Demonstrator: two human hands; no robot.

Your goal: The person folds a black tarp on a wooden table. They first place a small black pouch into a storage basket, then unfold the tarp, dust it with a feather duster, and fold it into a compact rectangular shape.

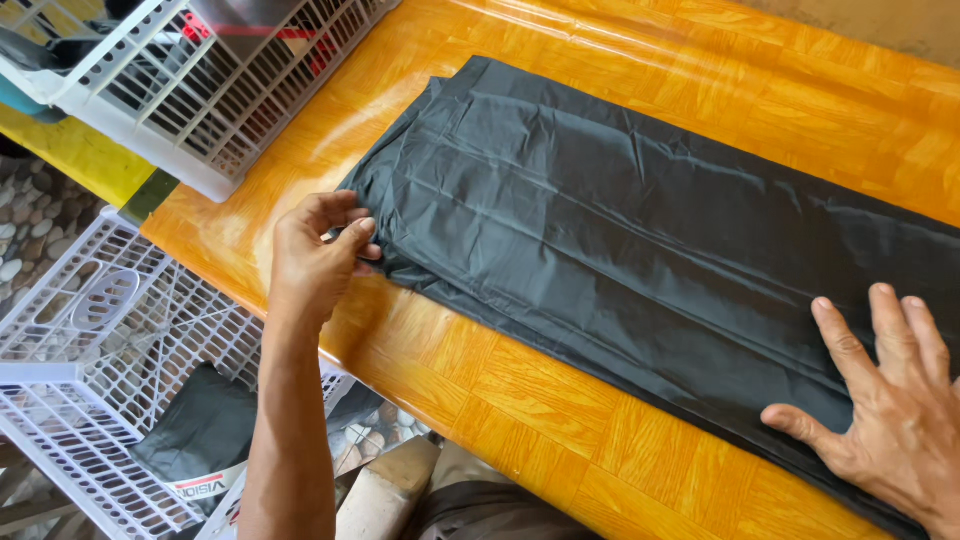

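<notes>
Your table fills most of the view, a glossy orange wood-pattern top. The dark cloth lies flat on it, already doubled into a long band that runs from the upper left down to the lower right edge.

Two white lattice baskets sit off the table's left end. The upper basket rests on the corner, and the lower basket is below on the pebbled floor with a dark folded piece inside.

Your right hand lies palm down on the cloth's near right end, fingers spread wide and gripping nothing, only pressing. Your left hand is at the cloth's left corner, fingers curled in against the thumb and pinching the layered edge.

This looks like the squaring-up stage of a fold, one end pinned and the other in your grip. Any lift of that corner calls for both layers held together and the right palm kept firm, since the cloth looks thin and may slide on the shiny top.
</notes>
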